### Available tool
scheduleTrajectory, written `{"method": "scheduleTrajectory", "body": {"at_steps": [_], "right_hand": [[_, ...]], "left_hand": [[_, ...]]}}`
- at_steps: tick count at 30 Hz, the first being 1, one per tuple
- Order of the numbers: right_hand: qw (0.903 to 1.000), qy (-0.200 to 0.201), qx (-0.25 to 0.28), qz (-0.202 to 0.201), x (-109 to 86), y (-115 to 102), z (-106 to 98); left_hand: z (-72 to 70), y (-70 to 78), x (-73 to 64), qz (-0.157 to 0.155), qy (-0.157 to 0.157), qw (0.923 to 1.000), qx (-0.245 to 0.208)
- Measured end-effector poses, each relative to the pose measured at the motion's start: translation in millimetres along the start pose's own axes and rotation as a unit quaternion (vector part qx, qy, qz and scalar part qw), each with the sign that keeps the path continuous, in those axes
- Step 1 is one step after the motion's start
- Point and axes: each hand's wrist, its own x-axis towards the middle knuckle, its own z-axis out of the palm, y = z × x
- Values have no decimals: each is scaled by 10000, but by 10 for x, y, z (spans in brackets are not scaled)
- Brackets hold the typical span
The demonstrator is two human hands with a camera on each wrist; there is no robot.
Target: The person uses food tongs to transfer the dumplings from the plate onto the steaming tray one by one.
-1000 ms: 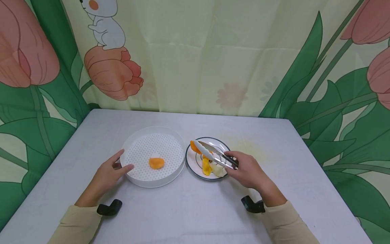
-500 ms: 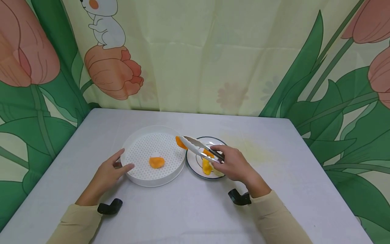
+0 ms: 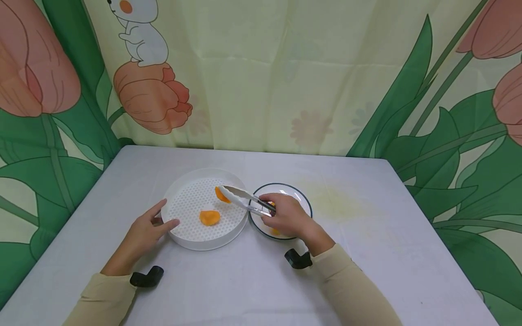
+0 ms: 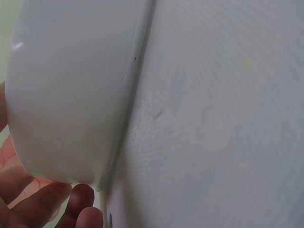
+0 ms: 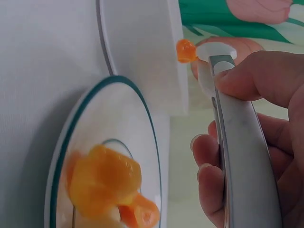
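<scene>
A round white steamer tray [image 3: 185,199] with a dotted bottom stands left of centre. At its left side my left hand [image 3: 140,237] holds the wall, thumb by the rim and fingers curled at the outside in the left wrist view. My right hand [image 3: 289,215] grips metal tongs [image 3: 244,202] with white tips. Between those tips is an orange piece [image 3: 220,195], carried over the tray. Another orange piece [image 3: 210,218] lies inside the tray. Under my right hand is a white plate [image 3: 306,204] with a dark green rim; yellow and orange pieces [image 5: 104,178] lie on it.
Tray and plate stand side by side on a white-covered table [image 3: 367,244], their edges close together. A faint yellowish stain [image 3: 334,201] marks the cloth right of the plate. Behind the table hangs a curtain [image 3: 253,90] printed with tulips.
My right hand has moved left with the tongs, carrying the orange piece from above the plate to over the tray. My left hand and the tray have stayed in place.
</scene>
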Motion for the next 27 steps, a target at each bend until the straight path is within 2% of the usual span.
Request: {"method": "scheduleTrajectory", "body": {"at_steps": [4,14,23,27], "right_hand": [[9998,-56,-65,-173,64,-38,81],[9992,-336,-202,44,134,-107,213],[9992,-338,-159,108,138,-122,221],[9996,-221,-113,144,112,-111,187]], "left_hand": [[4,-7,9,-26,5,10000,8],[-5,13,-6,-46,-23,10000,-8],[-3,25,-18,-76,-28,10000,-54],[-2,30,-17,-100,-30,9999,-52]]}}
